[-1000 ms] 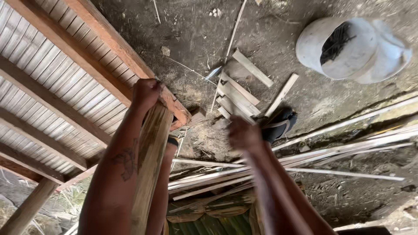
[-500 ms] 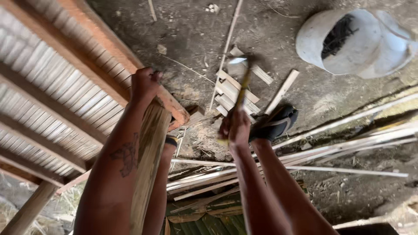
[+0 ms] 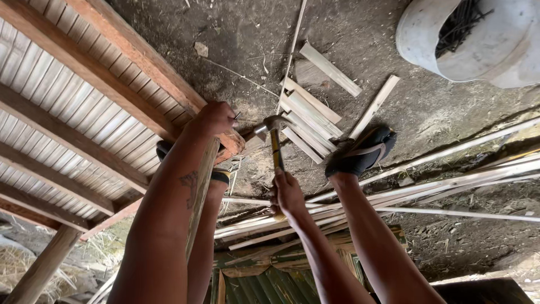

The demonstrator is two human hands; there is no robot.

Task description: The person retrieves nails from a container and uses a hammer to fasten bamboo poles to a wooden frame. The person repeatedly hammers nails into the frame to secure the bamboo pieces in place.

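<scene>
My left hand [image 3: 214, 119] grips the top of an upright bamboo slat [image 3: 200, 186] and presses it against the end of a reddish wooden beam [image 3: 140, 56]. My right hand [image 3: 287, 192] is closed around the yellow handle of a hammer [image 3: 275, 149]. The hammer's metal head sits just right of my left fingers, near the beam's end. Whether it touches the wood is unclear.
A slatted panel [image 3: 50, 118] on wooden beams fills the left side. Short cut slats [image 3: 312, 115] lie on the dirt ahead, and long thin strips [image 3: 450, 180] run to the right. My foot in a black sandal [image 3: 363, 152] stands beside them. A white bucket [image 3: 444, 45] holds dark nails.
My right hand has lifted the hammer and moved its head left, toward the beam end beside my left hand. The left hand has stayed on the slat.
</scene>
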